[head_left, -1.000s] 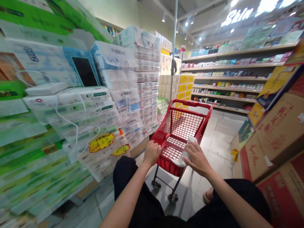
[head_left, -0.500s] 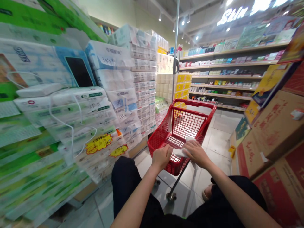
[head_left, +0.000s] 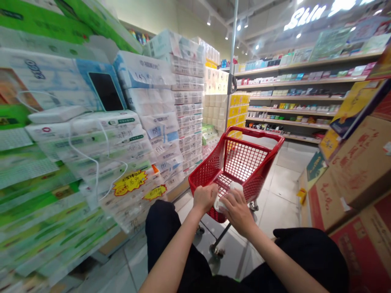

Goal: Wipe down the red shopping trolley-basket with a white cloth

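A red plastic shopping cart [head_left: 244, 160] with latticed basket sides stands on the floor before my knees. My left hand [head_left: 205, 199] is closed round the near rim of the basket, thumb side up. Beside it, on the same rim, my right hand [head_left: 238, 209] presses a crumpled white cloth [head_left: 236, 186], its fingers curled over it. Part of the cloth pokes out above the fingers and part shows toward the left hand. My hands hide much of the near rim.
Stacked tissue packs [head_left: 106, 134] rise on the left, carrying a phone [head_left: 106, 92], a white power bank [head_left: 58, 114] and a cable. Cardboard boxes [head_left: 363, 158] are piled at the right. A metal pole [head_left: 232, 49] and stocked shelves [head_left: 293, 95] stand beyond the cart.
My right hand has slid left along the near rim with the cloth, closer to my left hand. The left hand keeps its grip. The view has shifted slightly.
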A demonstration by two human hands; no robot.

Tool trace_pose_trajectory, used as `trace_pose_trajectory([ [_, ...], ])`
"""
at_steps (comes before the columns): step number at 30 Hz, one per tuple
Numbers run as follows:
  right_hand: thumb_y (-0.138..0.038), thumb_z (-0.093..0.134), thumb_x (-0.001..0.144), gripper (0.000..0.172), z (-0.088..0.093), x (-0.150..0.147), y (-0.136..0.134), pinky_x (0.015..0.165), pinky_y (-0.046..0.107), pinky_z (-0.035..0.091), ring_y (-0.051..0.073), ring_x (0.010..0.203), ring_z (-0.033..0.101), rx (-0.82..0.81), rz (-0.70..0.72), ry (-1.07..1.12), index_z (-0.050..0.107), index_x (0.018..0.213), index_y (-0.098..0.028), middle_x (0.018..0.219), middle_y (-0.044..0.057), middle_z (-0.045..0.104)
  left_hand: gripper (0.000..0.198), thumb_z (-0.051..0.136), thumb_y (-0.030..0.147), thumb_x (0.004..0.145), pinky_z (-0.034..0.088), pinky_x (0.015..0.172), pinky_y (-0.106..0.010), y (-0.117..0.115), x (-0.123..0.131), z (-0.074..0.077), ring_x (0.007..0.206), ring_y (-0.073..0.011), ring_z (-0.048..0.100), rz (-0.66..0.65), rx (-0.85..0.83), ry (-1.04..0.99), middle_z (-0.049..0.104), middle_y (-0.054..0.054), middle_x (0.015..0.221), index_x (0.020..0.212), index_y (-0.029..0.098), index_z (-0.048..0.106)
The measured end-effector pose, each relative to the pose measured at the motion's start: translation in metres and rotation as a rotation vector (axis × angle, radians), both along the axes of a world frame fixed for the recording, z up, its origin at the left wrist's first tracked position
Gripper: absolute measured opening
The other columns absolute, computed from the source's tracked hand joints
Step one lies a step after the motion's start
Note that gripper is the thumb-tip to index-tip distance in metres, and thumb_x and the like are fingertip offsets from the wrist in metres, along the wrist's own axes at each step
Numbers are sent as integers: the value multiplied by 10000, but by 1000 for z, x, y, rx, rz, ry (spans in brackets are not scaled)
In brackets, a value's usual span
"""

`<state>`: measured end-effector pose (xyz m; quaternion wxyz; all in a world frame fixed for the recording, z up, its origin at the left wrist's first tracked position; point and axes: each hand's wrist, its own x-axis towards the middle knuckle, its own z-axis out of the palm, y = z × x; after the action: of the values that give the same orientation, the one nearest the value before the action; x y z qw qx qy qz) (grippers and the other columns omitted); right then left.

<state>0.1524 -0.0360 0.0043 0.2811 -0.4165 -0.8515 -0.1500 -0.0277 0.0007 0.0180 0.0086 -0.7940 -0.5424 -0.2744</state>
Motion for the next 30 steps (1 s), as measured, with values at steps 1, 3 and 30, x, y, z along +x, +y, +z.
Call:
trace_pose_trajectory([
  [1,-365,510,925,245,0,-3,-2,1087,488,288,255,1165,459,7,43,-17,599,1122,-248,1079,63,629,448,222,371,1010,320,678,-290,0,-2,0,743,-176,620,-8,-1,6,704,-17,798,835,236,613],
  [3,-411,537,909,278,3,2,4,1040,461,338,245,1098,492,13,139,-69,609,1122,-248,1063,63,645,451,225,368,1010,315,668,-287,0,-5,0,748,-170,618,-32,-7,10,702,-16,809,814,230,608],
  [30,-465,426,946,317,21,10,36,928,463,339,276,1007,463,49,-120,-12,583,1102,-237,1003,95,611,455,244,442,1001,356,672,-268,12,-48,11,726,-178,622,-23,-160,30,689,-8,784,858,252,632],
])
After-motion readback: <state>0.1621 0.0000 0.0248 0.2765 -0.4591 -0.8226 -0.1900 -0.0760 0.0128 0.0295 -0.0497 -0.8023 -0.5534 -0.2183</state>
